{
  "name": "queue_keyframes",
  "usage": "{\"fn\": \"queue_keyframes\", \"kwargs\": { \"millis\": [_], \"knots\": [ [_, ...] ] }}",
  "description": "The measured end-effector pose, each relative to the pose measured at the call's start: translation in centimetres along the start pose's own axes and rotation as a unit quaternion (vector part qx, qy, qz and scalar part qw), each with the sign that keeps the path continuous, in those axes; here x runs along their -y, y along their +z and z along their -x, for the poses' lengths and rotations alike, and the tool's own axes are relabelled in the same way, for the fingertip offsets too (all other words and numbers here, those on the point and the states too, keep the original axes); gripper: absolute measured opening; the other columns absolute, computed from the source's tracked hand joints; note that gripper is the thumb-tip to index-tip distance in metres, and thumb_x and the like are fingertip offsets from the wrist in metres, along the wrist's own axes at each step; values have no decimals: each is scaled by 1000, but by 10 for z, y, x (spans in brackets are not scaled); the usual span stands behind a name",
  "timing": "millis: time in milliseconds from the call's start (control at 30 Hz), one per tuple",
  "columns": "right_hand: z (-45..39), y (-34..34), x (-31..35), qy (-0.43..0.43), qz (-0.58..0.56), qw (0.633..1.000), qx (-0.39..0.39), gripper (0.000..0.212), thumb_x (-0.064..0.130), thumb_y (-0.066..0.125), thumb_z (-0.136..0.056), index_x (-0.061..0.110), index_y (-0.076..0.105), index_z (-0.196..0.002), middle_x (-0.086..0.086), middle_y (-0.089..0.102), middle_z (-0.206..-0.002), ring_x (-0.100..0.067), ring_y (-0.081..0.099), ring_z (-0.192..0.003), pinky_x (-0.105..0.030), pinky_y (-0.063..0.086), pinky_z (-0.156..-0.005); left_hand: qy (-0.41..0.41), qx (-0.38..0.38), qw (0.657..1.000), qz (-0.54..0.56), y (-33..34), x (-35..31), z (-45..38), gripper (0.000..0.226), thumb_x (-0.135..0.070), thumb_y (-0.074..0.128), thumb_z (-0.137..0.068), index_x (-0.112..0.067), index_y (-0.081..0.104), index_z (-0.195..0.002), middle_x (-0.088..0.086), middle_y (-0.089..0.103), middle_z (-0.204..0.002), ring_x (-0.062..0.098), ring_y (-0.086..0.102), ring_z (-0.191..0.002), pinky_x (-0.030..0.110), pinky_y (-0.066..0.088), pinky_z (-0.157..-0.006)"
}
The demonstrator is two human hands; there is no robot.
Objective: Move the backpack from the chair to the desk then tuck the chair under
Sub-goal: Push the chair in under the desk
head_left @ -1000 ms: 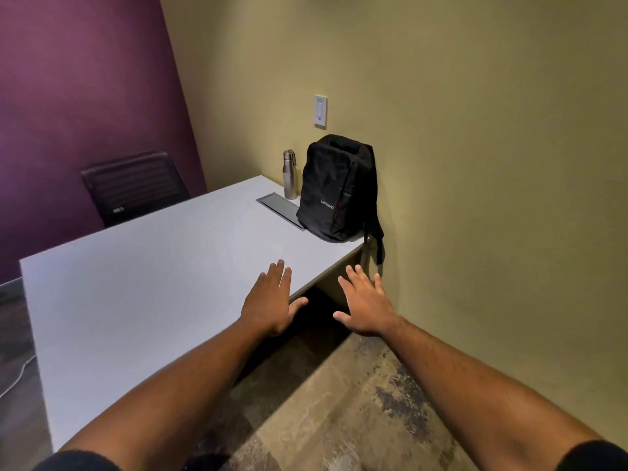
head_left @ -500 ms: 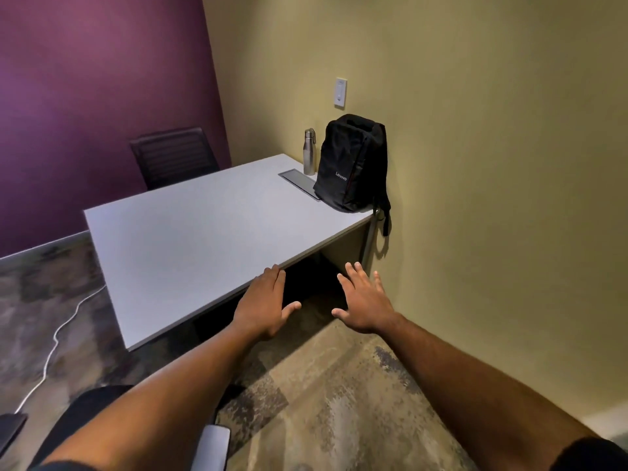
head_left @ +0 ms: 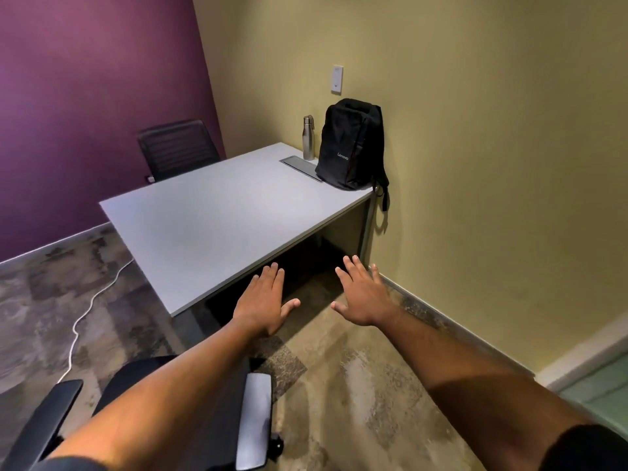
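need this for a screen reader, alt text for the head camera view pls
A black fabric backpack stands on a white rectangular desk beside a steel bottle, while empty left hand and right hand hover above a black office chair.

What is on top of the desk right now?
On the desk: a backpack upright at the wall, a steel bottle beside it, and a flat grey panel, partly hidden behind the backpack.

Small office: desk [head_left: 210, 229], swivel chairs [head_left: 176, 149]
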State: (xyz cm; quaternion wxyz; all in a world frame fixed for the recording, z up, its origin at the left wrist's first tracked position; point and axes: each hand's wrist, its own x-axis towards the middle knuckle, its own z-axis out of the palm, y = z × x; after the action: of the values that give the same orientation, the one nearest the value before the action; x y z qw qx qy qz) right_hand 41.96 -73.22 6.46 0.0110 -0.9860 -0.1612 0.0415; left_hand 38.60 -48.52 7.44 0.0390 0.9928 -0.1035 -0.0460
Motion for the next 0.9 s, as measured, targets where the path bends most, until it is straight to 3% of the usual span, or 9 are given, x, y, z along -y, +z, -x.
{"fn": "queue_keyframes", "kwargs": {
  "millis": [367, 900],
  "knots": [
    [98, 30, 148, 51, -35, 998, 16, 91, 60, 55, -99, 17, 14, -168, -11, -3, -178, -29, -8, -164, -61, 0, -130, 62, 38, 997, -36, 21, 84, 130, 86, -63, 25, -103, -6, 4, -162, 15, -2, -172, 30, -1, -159, 43, 5, -129],
    [185, 41, 229, 2, -30, 999, 30, 87, 59, 57, -98, 18, 21, -166, -11, -1, -178, -28, -7, -164, -58, 0, -129, 11, 29, 1000, 0, 37, 112, 272, 86, -64, 25, -102, -7, 1, -162, 14, -5, -172, 29, -2, -159, 43, 5, -129]
  ]
}}
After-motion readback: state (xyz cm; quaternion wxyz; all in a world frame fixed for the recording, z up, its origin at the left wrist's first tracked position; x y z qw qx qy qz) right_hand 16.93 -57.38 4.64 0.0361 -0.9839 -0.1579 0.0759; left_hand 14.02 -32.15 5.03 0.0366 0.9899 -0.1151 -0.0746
